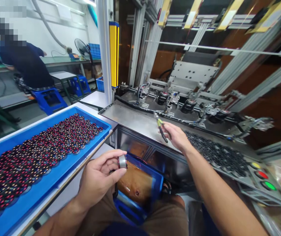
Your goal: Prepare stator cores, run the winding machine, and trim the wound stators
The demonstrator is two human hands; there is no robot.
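Between the thumb and fingers of my left hand point(98, 175) sits a small round motor part with a grey metal rim point(122, 161), held edge-on above my lap. My right hand point(175, 135) is wrapped round a pair of cutting pliers point(160, 126) with green and black handles, their jaws pointing away from me over the metal ledge point(133, 119). To the left, a long blue tray point(69, 159) holds many similar round parts with red and copper-coloured windings point(49, 144). Below my left hand, a blue bin point(156, 186) with a brown bottom has one small round part in it.
A machine with an aluminium frame point(189, 70) and several black fixtures stands ahead. Black parts point(219, 154) are heaped right of my right hand, near red, green and yellow buttons point(262, 174). A yellow safety post point(114, 54) stands upright. Another person point(27, 65) sits at the far left.
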